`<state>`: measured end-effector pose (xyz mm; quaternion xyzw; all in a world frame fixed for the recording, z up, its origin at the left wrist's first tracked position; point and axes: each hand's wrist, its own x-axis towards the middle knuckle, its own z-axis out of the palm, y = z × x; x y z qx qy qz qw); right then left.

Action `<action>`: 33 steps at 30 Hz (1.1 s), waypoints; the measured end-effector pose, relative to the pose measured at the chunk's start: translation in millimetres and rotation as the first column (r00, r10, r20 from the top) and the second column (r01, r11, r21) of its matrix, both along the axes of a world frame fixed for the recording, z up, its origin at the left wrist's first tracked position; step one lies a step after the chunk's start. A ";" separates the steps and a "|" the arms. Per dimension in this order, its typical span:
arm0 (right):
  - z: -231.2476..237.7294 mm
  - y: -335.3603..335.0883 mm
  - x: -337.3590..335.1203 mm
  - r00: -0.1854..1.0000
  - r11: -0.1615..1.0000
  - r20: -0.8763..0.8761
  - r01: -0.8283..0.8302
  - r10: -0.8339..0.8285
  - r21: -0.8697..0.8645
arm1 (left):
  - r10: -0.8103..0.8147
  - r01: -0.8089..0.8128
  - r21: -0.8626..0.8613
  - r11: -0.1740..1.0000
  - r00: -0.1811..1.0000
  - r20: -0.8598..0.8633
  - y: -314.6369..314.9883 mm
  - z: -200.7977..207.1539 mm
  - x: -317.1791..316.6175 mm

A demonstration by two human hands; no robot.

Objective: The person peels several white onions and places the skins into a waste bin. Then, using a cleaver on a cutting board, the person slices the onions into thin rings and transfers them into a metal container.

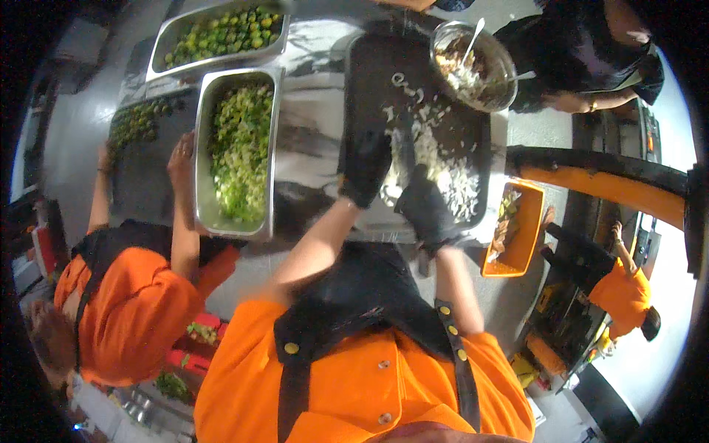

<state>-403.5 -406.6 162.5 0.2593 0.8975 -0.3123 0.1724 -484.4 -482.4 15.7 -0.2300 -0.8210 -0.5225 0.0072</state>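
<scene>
Both my hands wear black gloves over a dark cutting board strewn with chopped white onion. My left hand rests on the board's left part, beside a row of onion pieces; its fingers blend into the dark surface. Closer to me on the right, my right hand is closed around what looks like a knife, its dark handle end sticking out below the glove. The blade is hard to make out. Onion rings lie toward the far side.
Left of the board stand a steel pan of chopped greens and another of green-yellow halves. A metal bowl with spoons overlaps the far right corner. An orange bin sits at right. A co-worker works at left; another person stands far right.
</scene>
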 end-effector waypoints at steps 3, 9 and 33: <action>-52.9 -1.0 -1.2 0.985 0.988 -0.167 -0.006 0.032 0.155 | 0.033 -0.037 -0.067 0.997 0.998 -0.057 -0.5 -10.7 4.3; -8.5 0.5 3.3 0.995 0.992 0.052 -0.092 0.087 0.086 | 0.050 -0.107 0.118 0.987 0.912 0.407 -6.6 -10.7 16.6; -10.9 13.7 -5.7 0.980 0.989 -0.151 -0.123 0.133 0.078 | -0.147 0.152 -0.018 0.988 0.974 0.172 -42.4 -18.2 38.0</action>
